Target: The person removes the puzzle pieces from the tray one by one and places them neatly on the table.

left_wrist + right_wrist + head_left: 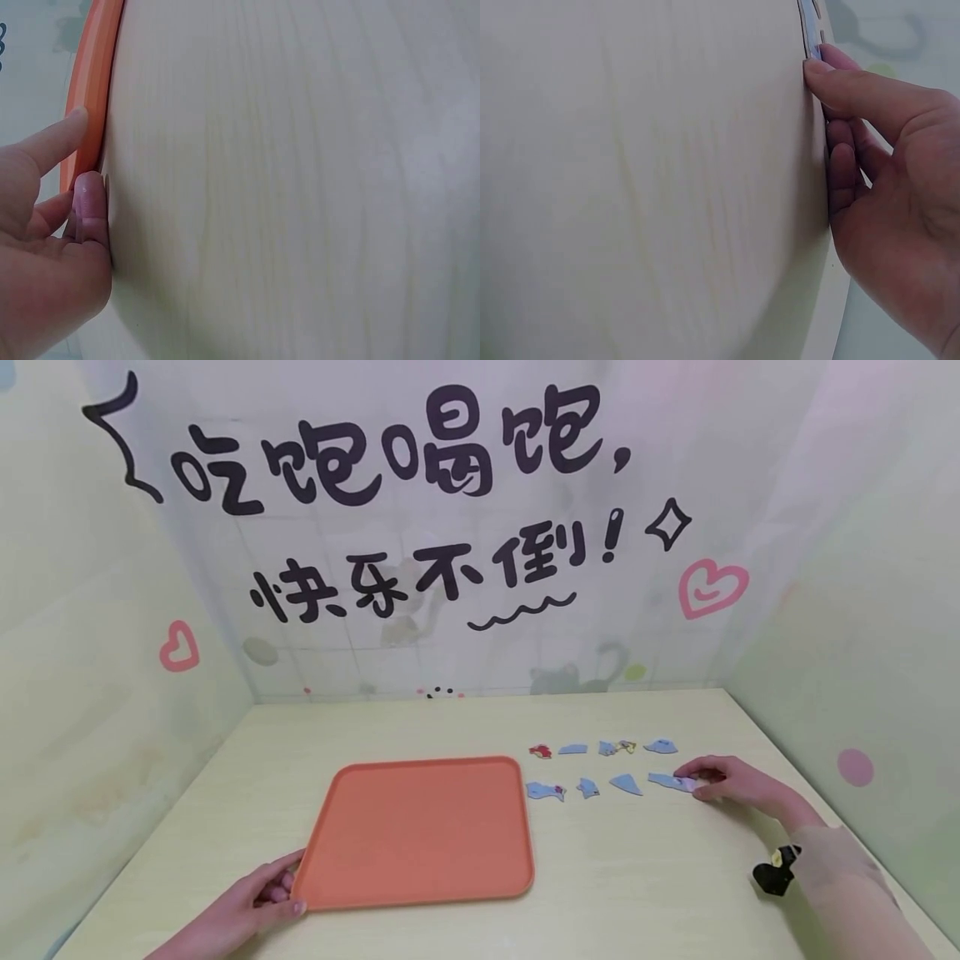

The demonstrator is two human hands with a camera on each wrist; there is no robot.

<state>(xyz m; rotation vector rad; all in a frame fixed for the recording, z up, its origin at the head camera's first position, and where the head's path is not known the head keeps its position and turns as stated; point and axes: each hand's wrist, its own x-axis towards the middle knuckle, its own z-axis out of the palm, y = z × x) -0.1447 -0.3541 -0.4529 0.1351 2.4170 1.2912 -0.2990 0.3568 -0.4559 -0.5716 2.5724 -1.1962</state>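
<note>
On the table lies an orange rectangular tray [420,835] with a low raised rim. My left hand [251,897] grips its near left corner, thumb at the front edge and a finger along the left side. In the left wrist view, the thumb presses the tray's outer rim [91,90] while other fingers curl low by the tabletop. To the right, my right hand [738,785] pinches the end of a long, flat, light-blue puzzle piece [667,780] between thumb and forefinger. That piece [808,30] shows only as a thin edge in the right wrist view.
Several flat irregular pieces lie in two rows right of the tray, among them a red one [540,751], a blue triangular one [627,784] and a blue domed one [662,746]. A black device [774,877] sits at the right wrist. Printed cloth walls [480,660] enclose the table.
</note>
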